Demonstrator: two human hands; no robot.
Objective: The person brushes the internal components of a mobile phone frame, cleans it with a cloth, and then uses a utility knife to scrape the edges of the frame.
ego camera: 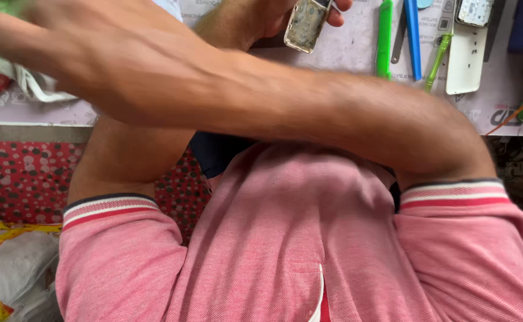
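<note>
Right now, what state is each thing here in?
Phone shell: held in the left hand, upright, open side showing.
Right hand: blurred, crossed over to the cloth; grip unclear.
Green tool: lying flat on the table.
Blue tool: lying flat.
White panel: lying flat.

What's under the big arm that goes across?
Under the right arm you can see the pink shirt and the left arm, whose hand holds a small flat phone part. The arm hides part of the white worktop; whatever lies there can't be seen.
</note>
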